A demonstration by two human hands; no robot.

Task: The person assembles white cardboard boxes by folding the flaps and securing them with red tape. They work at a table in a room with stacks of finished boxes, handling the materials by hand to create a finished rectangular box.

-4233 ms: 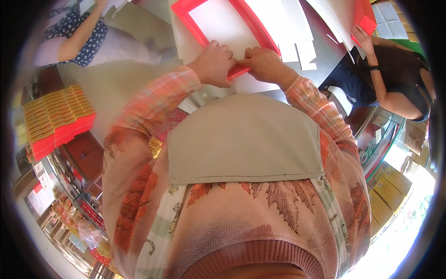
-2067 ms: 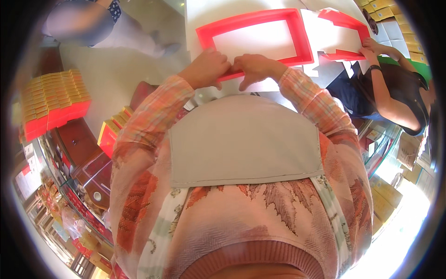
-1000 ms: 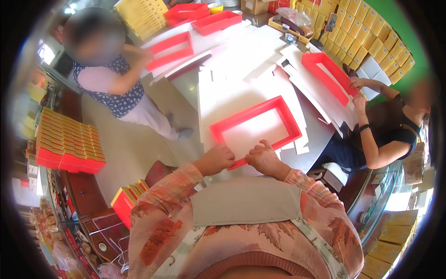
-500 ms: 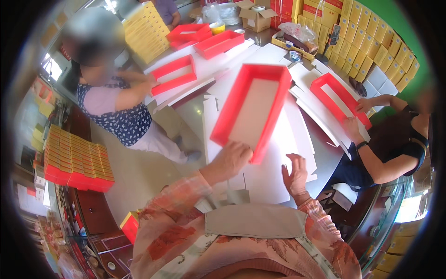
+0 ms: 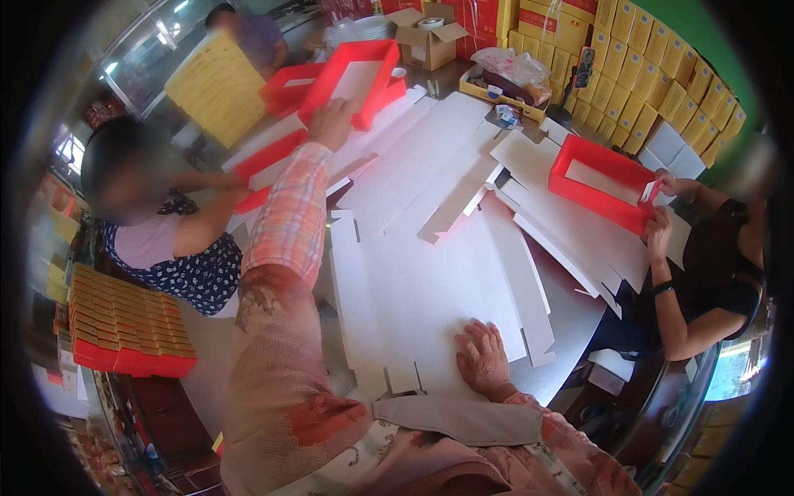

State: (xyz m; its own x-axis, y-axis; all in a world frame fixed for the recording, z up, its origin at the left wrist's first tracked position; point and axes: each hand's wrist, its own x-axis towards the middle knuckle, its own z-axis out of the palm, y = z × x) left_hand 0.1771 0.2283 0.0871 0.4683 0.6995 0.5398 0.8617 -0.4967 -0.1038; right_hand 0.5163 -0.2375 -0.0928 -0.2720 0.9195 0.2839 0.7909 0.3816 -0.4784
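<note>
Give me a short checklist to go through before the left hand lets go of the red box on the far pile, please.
1. Left hand on the red box: ok, the fingers are at its near edge.
2. Box resting on the pile: cannot tell, the box is tilted and its underside is hidden.
3. Right hand steadying the white sheet: ok, palm flat on it.
4. Co-worker's arm apart from the left sleeve: ok, but close beside it.
5. Other red box out of the way: ok, held by another person at the right.
</note>
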